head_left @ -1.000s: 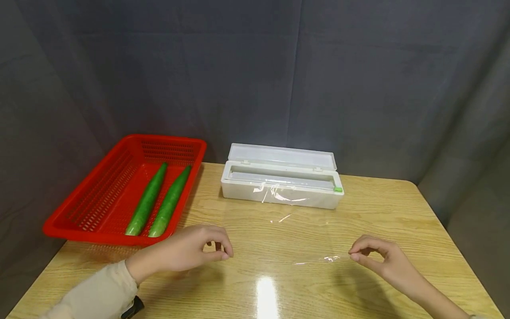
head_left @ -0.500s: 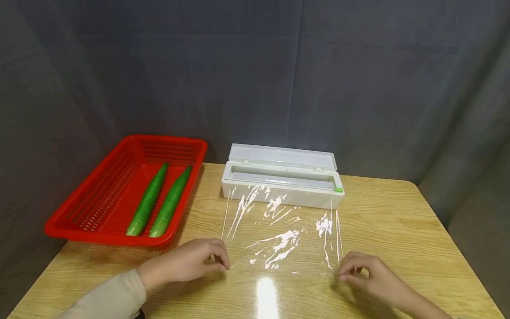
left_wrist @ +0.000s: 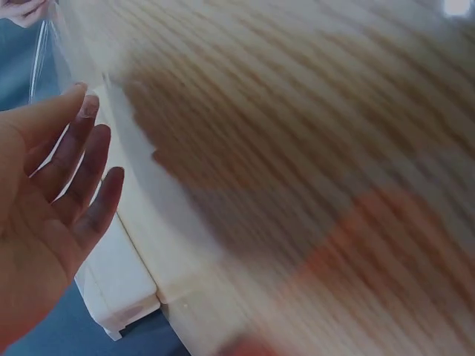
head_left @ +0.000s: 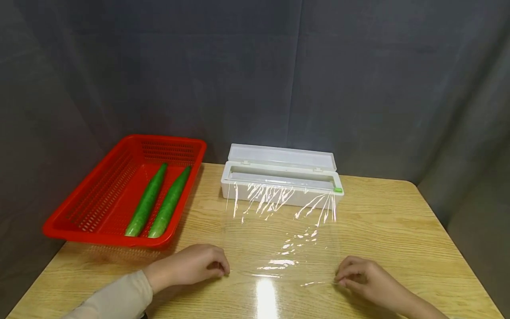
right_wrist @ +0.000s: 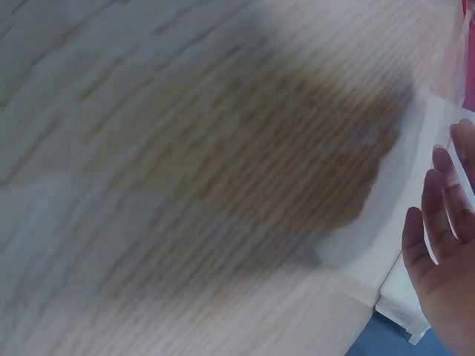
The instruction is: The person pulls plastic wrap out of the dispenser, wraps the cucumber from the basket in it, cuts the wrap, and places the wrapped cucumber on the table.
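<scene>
A clear sheet of plastic wrap stretches from a white wrap dispenser toward me, low over the wooden table. My left hand pinches its near left corner between thumb and index finger. At the near right corner, my right hand pinches the film the same way. The left wrist view shows the other fingers of the left hand spread loosely. In the right wrist view the right hand is partly cut off by the frame edge. The dispenser's lid stands raised, and a green slider sits at its right end.
A red plastic basket stands on the left of the table, close to my left forearm. Two green cucumbers lie inside it. A dark grey curtain hangs behind and at both sides.
Both hands have come nearer and lower toward the table, with the right also shifting left. The film has been drawn down and now lies flatter and tauter in front of the dispenser.
</scene>
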A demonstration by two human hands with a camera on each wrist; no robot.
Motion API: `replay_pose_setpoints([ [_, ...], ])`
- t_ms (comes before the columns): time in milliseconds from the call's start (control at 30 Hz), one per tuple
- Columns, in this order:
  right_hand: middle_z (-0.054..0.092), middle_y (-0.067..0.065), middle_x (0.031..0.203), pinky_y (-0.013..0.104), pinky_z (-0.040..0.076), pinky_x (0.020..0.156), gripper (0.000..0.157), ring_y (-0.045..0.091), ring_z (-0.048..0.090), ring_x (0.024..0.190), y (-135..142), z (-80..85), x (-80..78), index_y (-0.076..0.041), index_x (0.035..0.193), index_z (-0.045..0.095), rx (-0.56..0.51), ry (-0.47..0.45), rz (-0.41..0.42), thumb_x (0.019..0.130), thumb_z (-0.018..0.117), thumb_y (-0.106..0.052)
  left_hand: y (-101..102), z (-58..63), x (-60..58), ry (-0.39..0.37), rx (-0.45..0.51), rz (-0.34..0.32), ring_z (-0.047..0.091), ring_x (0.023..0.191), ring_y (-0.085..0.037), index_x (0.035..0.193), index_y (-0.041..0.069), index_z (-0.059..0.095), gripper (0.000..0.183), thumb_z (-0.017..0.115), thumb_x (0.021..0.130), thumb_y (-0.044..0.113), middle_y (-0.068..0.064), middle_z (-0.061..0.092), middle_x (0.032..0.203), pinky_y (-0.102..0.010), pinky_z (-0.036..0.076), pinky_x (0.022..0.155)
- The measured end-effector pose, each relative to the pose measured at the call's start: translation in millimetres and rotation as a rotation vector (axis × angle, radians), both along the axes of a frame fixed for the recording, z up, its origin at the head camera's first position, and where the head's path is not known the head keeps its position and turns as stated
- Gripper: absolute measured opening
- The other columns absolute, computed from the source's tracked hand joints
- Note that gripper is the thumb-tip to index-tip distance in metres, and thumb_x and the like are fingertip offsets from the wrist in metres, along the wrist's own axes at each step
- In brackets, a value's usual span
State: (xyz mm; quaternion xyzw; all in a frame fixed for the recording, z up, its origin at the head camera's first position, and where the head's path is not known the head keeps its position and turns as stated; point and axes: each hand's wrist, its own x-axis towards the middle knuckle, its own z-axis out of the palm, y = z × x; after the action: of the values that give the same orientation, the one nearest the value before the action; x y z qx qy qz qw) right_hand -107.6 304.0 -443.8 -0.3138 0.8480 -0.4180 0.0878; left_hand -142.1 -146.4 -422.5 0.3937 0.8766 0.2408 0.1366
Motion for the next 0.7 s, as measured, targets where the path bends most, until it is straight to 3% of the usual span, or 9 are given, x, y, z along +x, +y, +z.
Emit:
replay_pose_setpoints([
  [367,0.064,-0.006,0.101,0.024,0.053,0.072,0.016,0.006,0.06,0.09,0.2,-1.6,1.4,-0.018,0.103,0.076,0.052,-0.044,0.017,0.096,0.064,-0.026,-0.7,-1.6,4.6,0.02,-0.026,0.021,0.055,0.081,0.003,0.092,0.026,0.075,0.004,0.074,0.089,0.024,0.024,0.057,0.088,-0.024,0.049,0.078],
  [700,0.064,-0.003,0.105,0.022,0.052,0.074,0.011,0.006,0.059,0.095,-3.4,-2.3,7.4,-0.022,0.099,0.074,0.035,0.126,-0.082,0.092,0.07,-0.013,-5.5,-3.4,9.4,0.014,-0.009,0.048,0.055,0.085,0.003,0.098,0.026,0.075,0.008,0.073,0.091,0.024,0.023,0.055,0.093,-0.024,0.05,0.078],
])
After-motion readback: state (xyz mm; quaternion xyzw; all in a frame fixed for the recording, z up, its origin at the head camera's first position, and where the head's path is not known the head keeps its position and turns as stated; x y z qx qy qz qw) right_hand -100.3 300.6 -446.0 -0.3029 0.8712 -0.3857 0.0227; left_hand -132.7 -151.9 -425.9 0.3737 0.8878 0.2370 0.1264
